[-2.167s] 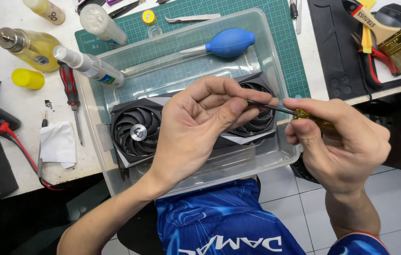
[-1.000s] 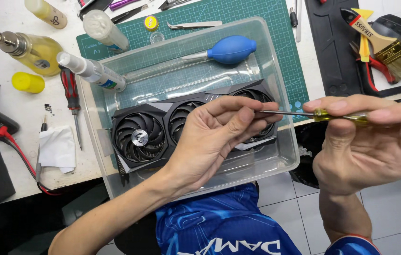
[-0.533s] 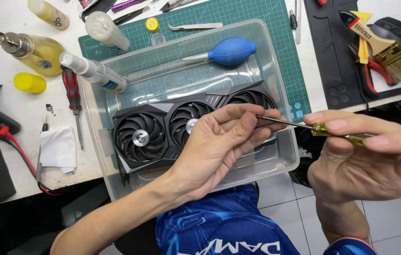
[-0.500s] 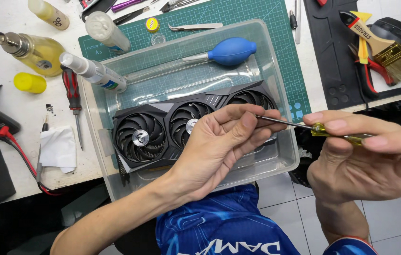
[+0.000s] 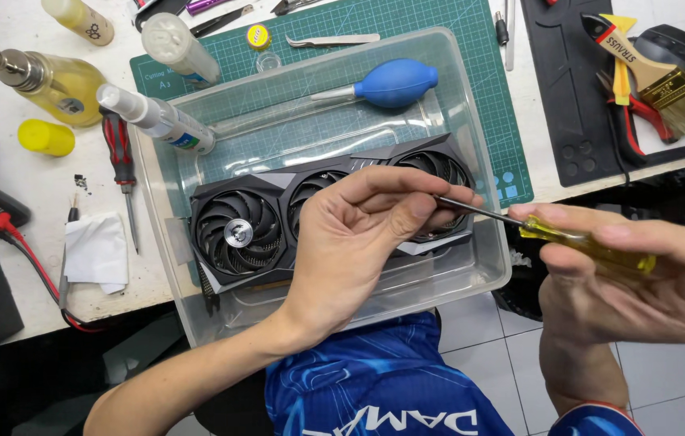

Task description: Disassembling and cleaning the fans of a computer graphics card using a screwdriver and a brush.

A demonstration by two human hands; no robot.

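work appears mid-course: left hand pinches the tip of the yellow-handled screwdriver gripped by right hand, graphics card beneath the left hand in clear tub, shroud unremoved.

Bright, even light; sharp focus

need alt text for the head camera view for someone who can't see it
The left hand pinches the metal tip of a yellow-handled screwdriver held by the right hand, above a black three-fan graphics card lying in a clear plastic tub. Bottles, a blue air blower and tools lie around.
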